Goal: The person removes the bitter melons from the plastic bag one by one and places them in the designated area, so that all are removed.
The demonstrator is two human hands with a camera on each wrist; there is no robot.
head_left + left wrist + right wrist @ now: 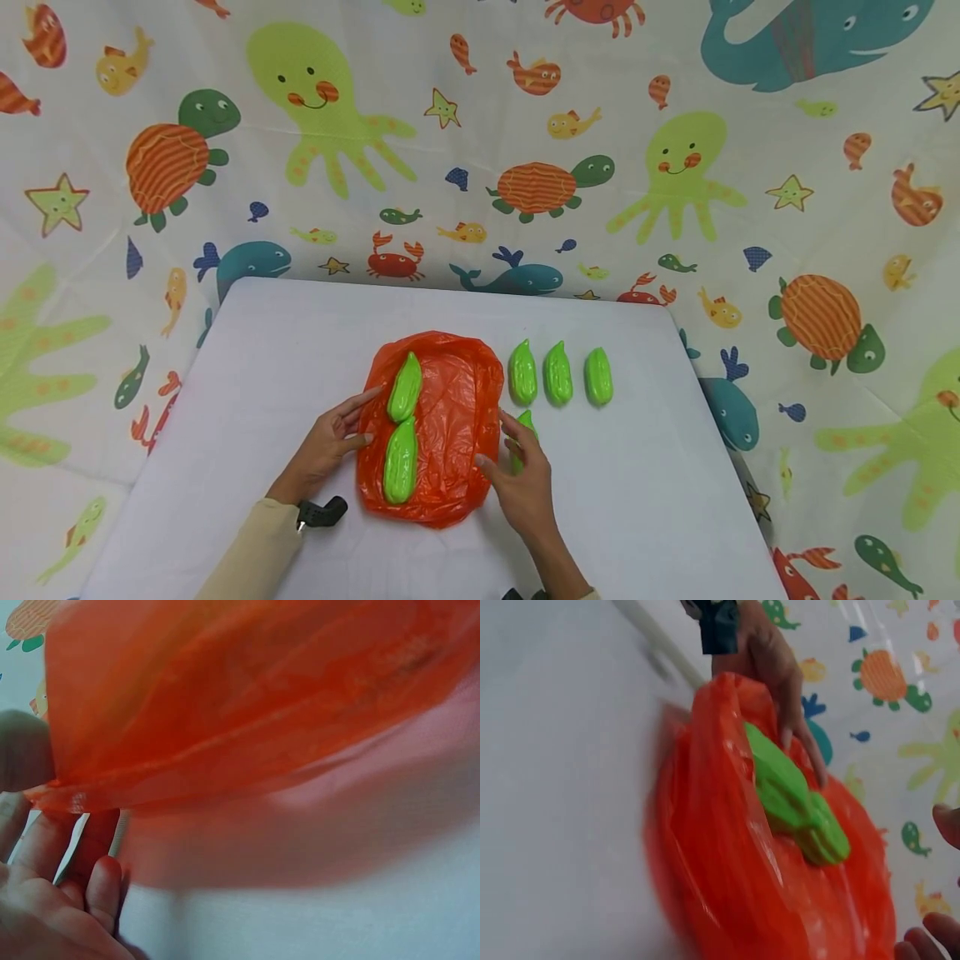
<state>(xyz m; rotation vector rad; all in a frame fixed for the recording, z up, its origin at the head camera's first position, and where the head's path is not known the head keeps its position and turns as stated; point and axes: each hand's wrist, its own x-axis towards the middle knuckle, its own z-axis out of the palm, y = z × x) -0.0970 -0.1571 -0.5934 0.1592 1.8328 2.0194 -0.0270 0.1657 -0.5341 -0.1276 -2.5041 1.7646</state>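
Note:
A red, translucent plastic bag (pixel 450 433) lies spread on the table with its rim standing up. Inside, along its left side, are two glossy green toy vegetables, shaped like stubby cucumbers: an upper one (pixel 406 387) and a lower one (pixel 401 462). My left hand (pixel 327 442) pinches the bag's left rim, thumb above and fingers beneath in the left wrist view. At the right rim is my right hand (pixel 521 479), thumb and fingers spread apart. Partly hidden behind that hand, another green vegetable (pixel 527 420) lies on the table.
Three more green vegetables stand in a row right of the bag: a left one (pixel 522 373), a middle one (pixel 558 375) and a right one (pixel 598 377). The white-covered table (pixel 645 500) ends at a curtain (pixel 450 75) printed with sea animals.

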